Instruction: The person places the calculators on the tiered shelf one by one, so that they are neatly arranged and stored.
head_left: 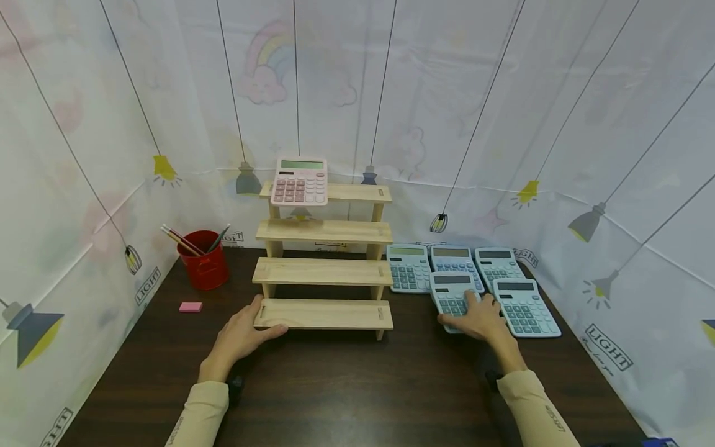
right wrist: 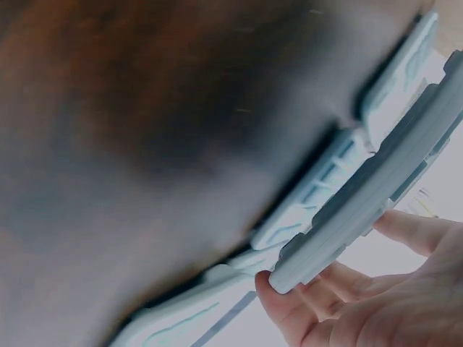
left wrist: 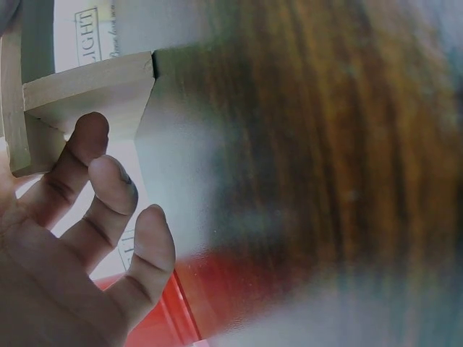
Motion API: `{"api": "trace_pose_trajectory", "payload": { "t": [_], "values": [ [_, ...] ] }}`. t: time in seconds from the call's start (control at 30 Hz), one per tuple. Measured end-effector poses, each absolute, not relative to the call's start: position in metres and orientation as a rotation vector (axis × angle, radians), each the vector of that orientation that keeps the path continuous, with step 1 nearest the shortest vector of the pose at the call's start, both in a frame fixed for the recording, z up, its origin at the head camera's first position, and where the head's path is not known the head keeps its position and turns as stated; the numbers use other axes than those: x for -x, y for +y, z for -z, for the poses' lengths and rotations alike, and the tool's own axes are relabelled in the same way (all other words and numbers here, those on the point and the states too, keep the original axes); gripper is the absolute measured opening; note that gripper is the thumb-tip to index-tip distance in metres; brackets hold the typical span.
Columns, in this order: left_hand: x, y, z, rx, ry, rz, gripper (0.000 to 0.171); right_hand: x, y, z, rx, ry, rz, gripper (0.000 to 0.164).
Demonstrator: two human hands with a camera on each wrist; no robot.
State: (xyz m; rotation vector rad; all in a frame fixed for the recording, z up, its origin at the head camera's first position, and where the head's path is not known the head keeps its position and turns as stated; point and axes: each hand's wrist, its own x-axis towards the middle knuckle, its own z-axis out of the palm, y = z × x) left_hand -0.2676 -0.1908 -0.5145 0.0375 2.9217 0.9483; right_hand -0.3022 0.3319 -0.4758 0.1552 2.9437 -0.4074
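My left hand (head_left: 237, 337) holds the left end of the lowest step of a four-tier wooden display stand (head_left: 326, 313), thumb along its front edge. In the left wrist view, three fingers (left wrist: 152, 238) bend loosely beside the stand's wooden end (left wrist: 94, 79). My right hand (head_left: 481, 318) grips a pale blue calculator (head_left: 451, 290) by its lower part. The right wrist view has this calculator (right wrist: 376, 191) raised at a tilt above others, between thumb and fingers. A pink calculator (head_left: 299, 181) leans on the top step, at the left.
More pale blue calculators lie around the held one: one (head_left: 409, 268) beside the stand, one (head_left: 525, 308) at the right, others behind. A red bucket (head_left: 205, 261) with pencils and a pink eraser (head_left: 190, 307) are on the dark table (head_left: 346, 397)'s left. Patterned curtains enclose it.
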Motion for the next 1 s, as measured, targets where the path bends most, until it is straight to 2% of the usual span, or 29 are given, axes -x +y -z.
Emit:
{"api": "trace_pose_trajectory", "payload": {
  "t": [0.4,1.0],
  "values": [
    [0.266,-0.19,0.513,-0.044,2.917,-0.958,0.117,0.312,0.304,0.434,-0.027,3.086,0.456,0.114],
    [0.266,-0.19,0.515,-0.035,2.931,-0.946,0.117,0.346,0.255,0.363,0.138,3.177,0.531,0.111]
  ]
}}
